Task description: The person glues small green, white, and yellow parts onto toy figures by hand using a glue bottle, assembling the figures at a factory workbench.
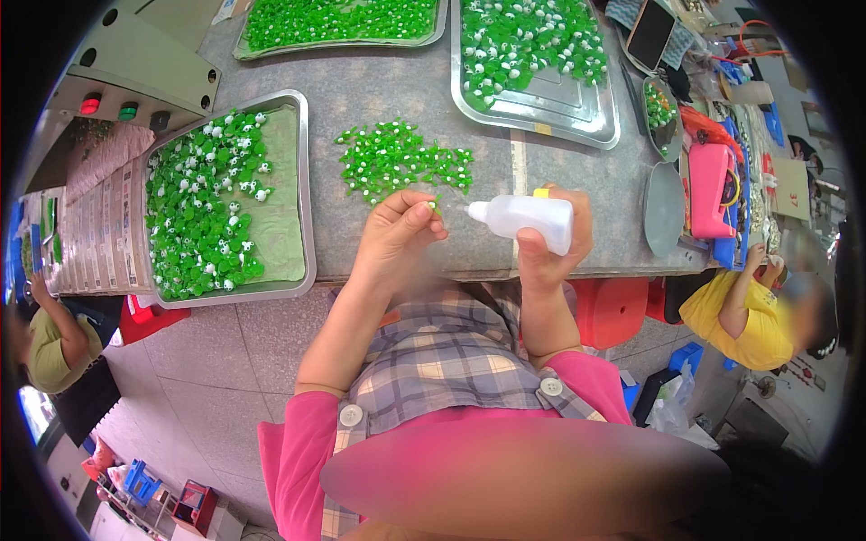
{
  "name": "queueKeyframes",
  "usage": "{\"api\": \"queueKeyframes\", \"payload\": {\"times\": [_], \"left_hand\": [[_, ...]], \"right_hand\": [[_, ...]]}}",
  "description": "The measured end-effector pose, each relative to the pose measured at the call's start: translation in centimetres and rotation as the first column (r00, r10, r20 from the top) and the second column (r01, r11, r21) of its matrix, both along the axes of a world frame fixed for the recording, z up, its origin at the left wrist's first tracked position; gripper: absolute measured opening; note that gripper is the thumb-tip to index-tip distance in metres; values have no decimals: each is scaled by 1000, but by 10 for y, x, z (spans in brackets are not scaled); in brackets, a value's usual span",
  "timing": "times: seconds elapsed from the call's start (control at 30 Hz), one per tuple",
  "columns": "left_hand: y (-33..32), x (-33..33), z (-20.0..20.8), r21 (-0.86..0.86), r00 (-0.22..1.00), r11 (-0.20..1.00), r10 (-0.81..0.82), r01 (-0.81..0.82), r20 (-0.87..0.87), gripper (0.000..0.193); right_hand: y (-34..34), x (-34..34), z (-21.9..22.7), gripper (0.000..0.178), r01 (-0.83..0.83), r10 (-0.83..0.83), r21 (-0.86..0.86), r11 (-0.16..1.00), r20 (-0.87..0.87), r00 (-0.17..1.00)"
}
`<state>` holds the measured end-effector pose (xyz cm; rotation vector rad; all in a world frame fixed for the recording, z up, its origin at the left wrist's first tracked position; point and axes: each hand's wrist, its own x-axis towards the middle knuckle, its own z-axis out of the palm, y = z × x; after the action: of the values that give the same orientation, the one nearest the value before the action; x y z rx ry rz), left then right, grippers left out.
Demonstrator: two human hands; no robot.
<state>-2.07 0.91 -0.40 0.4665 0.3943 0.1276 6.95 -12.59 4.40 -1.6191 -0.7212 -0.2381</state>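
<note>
In the head view, the left hand pinches a small green piece, a pile of green pieces at its twelve o'clock. At three o'clock the right hand grips a bottle, nozzle towards nine. Oversqueezing might spill liquid; a loose pinch might drop the piece. The pinch hides much of it; the nozzle's tip blurs.

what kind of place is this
Probably a small craft or assembly workshop: metal trays of small green-and-white pieces stand on a worktable, the right hand holds a whitish dropper-tipped bottle, and a person in a yellow top is over on the right.
</note>
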Motion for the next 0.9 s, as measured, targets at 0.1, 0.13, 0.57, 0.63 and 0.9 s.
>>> {"api": "queueKeyframes", "payload": {"times": [0.1, 0.13, 0.57, 0.63, 0.9], "left_hand": [[0, -1, 0, 4, 1000, 1000, -14, 14, 17, 11], [0, -1, 0, 14, 1000, 1000, -17, 17, 19, 11], [1, 1, -1, 88, 1000, 996, 18, -19, 15, 9], [1, 1, 1, 126, 998, 990, 59, -58, -4, 11], [0, 1, 5, 184, 993, 976, 121, -119, 1, 14]], "right_hand": [[-1, 1, 0, 47, 45, -43, 97, 994, -24, 999], [0, 1, 1, 47, 47, -41, 118, 992, -53, 998], [-1, -2, 4, 54, 127, -106, 137, 982, -148, 983], [-5, -2, 1, 54, 91, -71, 116, 989, -161, 984], [-3, 0, -5, 47, 46, -40, 105, 993, -60, 997]]}}
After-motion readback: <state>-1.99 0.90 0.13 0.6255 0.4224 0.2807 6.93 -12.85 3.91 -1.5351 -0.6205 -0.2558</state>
